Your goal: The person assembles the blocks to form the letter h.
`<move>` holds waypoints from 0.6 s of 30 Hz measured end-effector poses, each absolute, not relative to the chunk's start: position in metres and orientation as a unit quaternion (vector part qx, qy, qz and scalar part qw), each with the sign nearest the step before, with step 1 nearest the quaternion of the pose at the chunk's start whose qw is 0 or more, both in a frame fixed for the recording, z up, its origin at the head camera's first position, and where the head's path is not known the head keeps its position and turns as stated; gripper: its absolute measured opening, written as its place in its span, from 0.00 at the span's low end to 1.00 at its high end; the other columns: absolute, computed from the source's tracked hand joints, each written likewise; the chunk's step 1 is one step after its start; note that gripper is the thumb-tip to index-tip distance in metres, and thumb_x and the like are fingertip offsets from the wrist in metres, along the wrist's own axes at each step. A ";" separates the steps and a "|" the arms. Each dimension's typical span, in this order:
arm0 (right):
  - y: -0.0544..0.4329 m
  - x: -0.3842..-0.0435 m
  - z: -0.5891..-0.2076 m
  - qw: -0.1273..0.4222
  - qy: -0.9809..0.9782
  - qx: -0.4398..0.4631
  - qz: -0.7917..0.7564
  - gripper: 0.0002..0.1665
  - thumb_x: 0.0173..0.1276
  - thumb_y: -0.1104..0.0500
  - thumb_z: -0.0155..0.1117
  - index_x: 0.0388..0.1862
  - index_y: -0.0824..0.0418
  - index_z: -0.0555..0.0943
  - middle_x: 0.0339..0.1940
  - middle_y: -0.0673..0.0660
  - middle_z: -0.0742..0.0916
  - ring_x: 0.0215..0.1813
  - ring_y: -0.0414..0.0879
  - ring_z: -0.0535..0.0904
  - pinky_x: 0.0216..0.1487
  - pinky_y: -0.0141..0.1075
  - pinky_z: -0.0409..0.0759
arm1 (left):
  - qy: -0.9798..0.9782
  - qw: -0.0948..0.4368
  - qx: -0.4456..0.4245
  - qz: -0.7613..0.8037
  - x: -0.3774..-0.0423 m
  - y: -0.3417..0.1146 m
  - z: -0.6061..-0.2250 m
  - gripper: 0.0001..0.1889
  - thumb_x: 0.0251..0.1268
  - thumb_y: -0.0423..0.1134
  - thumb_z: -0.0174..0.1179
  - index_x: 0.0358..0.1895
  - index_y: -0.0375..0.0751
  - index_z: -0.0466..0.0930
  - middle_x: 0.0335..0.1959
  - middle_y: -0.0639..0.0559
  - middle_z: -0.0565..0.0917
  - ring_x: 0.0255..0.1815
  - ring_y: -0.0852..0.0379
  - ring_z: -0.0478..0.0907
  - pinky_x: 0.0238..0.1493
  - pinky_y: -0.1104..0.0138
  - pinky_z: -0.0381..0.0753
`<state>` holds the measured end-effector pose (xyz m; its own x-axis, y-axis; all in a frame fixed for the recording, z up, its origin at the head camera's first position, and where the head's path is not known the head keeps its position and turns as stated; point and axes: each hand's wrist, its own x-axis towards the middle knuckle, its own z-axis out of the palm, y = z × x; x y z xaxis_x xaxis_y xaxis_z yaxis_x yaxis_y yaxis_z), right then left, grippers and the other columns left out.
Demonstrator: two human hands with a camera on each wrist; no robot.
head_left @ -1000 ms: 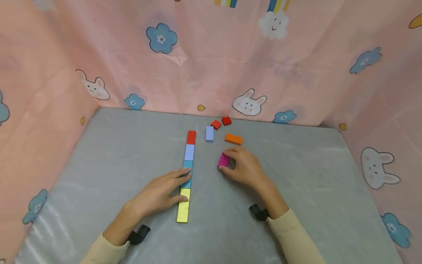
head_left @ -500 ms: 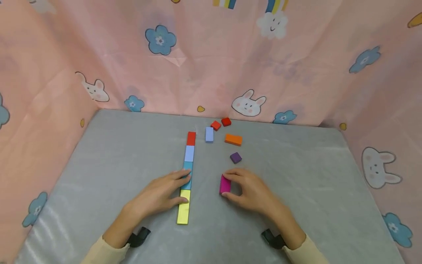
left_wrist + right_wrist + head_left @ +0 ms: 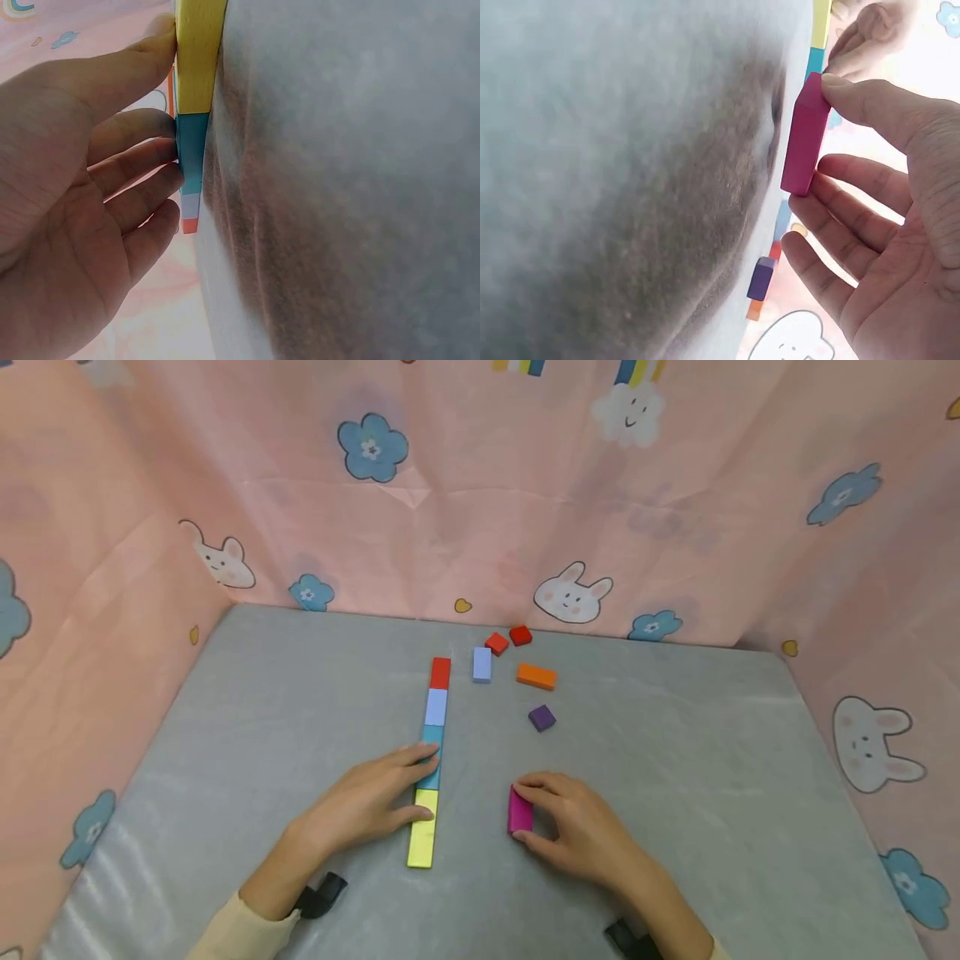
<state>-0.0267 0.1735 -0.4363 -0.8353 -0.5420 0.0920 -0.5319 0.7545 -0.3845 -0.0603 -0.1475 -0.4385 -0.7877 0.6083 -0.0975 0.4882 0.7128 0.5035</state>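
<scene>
Magenta rectangular block point(image 3: 518, 812) pinched at its ends between thumb and fingers of right hand point(image 3: 581, 827); contact with grey cloth-covered bench point(image 3: 697, 777), cannot tell. Left hand point(image 3: 367, 797) spread wide, fingers on teal rectangular block point(image 3: 433, 734), thumb on yellow rectangular block point(image 3: 422, 850): straight row, toward 9 o'clock of magenta block. Row's 12 o'clock end: red block point(image 3: 440, 673), then pale-blue block point(image 3: 436, 707). Beyond magenta block: small purple block point(image 3: 542, 718) between 12 and 1 o'clock, orange rectangular block point(image 3: 536, 677) at 12, loose pale-blue block point(image 3: 482, 665) toward 11.
</scene>
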 end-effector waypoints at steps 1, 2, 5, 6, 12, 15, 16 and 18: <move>0.174 -0.025 -0.436 0.013 0.937 -0.287 -0.200 0.31 0.63 0.48 0.82 0.63 0.58 0.88 0.60 0.51 0.89 0.61 0.47 0.86 0.62 0.47 0.88 | 0.916 0.128 0.301 0.233 -0.061 -0.147 -0.439 0.38 0.68 0.49 0.72 0.78 0.37 0.71 0.82 0.46 0.70 0.83 0.44 0.68 0.77 0.48 0.75; 0.175 -0.023 -0.436 0.013 0.938 -0.286 -0.197 0.31 0.63 0.48 0.82 0.63 0.58 0.88 0.59 0.51 0.89 0.60 0.46 0.86 0.62 0.47 0.88 | 0.915 0.128 0.302 0.234 -0.061 -0.146 -0.439 0.39 0.68 0.49 0.73 0.78 0.37 0.71 0.82 0.46 0.70 0.83 0.44 0.68 0.77 0.48 0.75; 0.174 -0.019 -0.435 0.018 0.940 -0.285 -0.190 0.31 0.63 0.47 0.82 0.63 0.57 0.88 0.59 0.50 0.89 0.60 0.46 0.86 0.61 0.47 0.88 | 0.915 0.130 0.300 0.237 -0.061 -0.146 -0.440 0.39 0.68 0.49 0.73 0.77 0.37 0.71 0.82 0.46 0.70 0.83 0.44 0.68 0.77 0.47 0.75; 0.174 -0.018 -0.436 0.020 0.940 -0.284 -0.189 0.31 0.63 0.47 0.82 0.63 0.57 0.88 0.59 0.50 0.89 0.59 0.46 0.86 0.61 0.47 0.88 | 0.915 0.130 0.300 0.237 -0.060 -0.146 -0.440 0.39 0.68 0.49 0.72 0.77 0.37 0.71 0.82 0.46 0.70 0.83 0.44 0.68 0.77 0.47 0.75; 0.171 -0.013 -0.437 0.030 0.942 -0.281 -0.180 0.32 0.63 0.46 0.82 0.63 0.57 0.87 0.59 0.51 0.89 0.60 0.46 0.86 0.61 0.47 0.88 | 0.916 0.136 0.295 0.236 -0.060 -0.147 -0.440 0.39 0.69 0.49 0.72 0.78 0.38 0.70 0.83 0.46 0.69 0.83 0.43 0.68 0.78 0.47 0.74; 0.170 -0.011 -0.437 0.025 0.941 -0.286 -0.177 0.31 0.64 0.47 0.81 0.63 0.58 0.87 0.59 0.51 0.88 0.60 0.46 0.86 0.61 0.47 0.88 | 0.916 0.136 0.296 0.236 -0.061 -0.147 -0.439 0.39 0.69 0.49 0.72 0.78 0.37 0.70 0.83 0.45 0.69 0.83 0.42 0.68 0.78 0.46 0.74; 0.169 -0.010 -0.437 0.023 0.941 -0.286 -0.177 0.32 0.64 0.47 0.81 0.63 0.58 0.87 0.59 0.51 0.88 0.60 0.46 0.85 0.61 0.46 0.88 | 0.916 0.135 0.297 0.235 -0.061 -0.147 -0.439 0.39 0.69 0.49 0.72 0.78 0.37 0.71 0.83 0.45 0.69 0.83 0.42 0.68 0.78 0.46 0.74; 0.169 -0.009 -0.437 0.020 0.941 -0.289 -0.178 0.32 0.63 0.47 0.82 0.63 0.59 0.87 0.59 0.51 0.88 0.60 0.46 0.85 0.61 0.46 0.88 | 0.916 0.132 0.299 0.234 -0.061 -0.147 -0.438 0.39 0.69 0.49 0.72 0.78 0.37 0.71 0.82 0.46 0.69 0.82 0.42 0.68 0.78 0.47 0.74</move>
